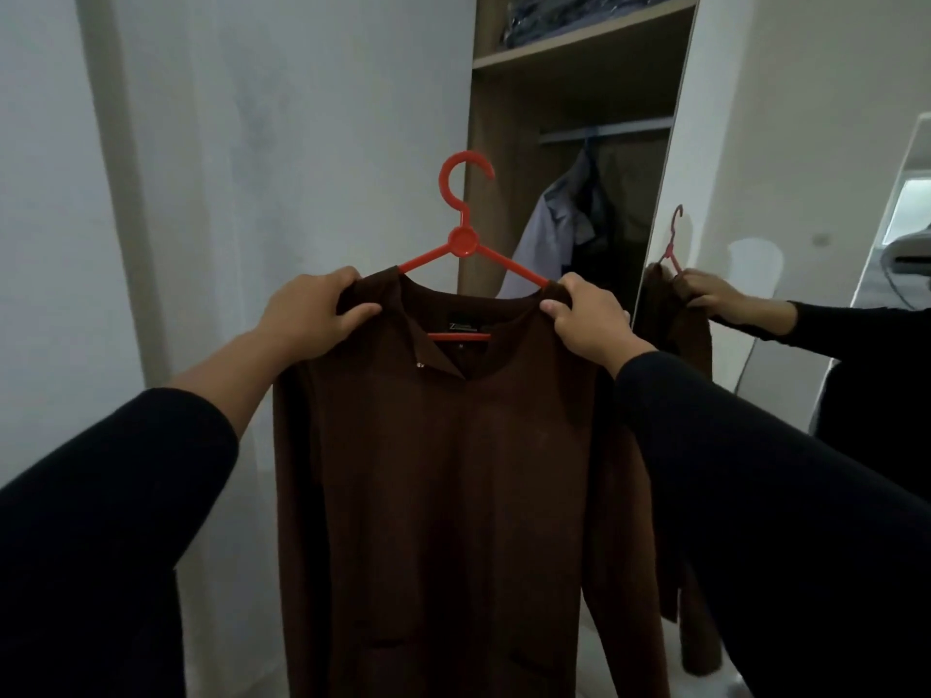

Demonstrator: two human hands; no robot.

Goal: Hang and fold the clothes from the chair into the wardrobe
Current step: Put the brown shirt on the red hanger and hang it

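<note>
A long dark brown shirt point(453, 471) hangs on a red plastic hanger point(462, 241) held up in front of me. My left hand point(312, 314) grips the shirt's left shoulder over the hanger arm. At the right shoulder, my right hand point(587, 319) holds the fabric the same way. The hanger's hook points up, level with the open wardrobe point(579, 158) behind it. Inside the wardrobe a metal rail point(604, 131) carries a pale shirt point(549, 234) and darker garments.
A wooden shelf point(579, 47) above the rail holds folded dark clothes. The mirrored wardrobe door point(755, 193) stands open at the right and reflects my right hand and the shirt. A white wall point(252, 143) fills the left.
</note>
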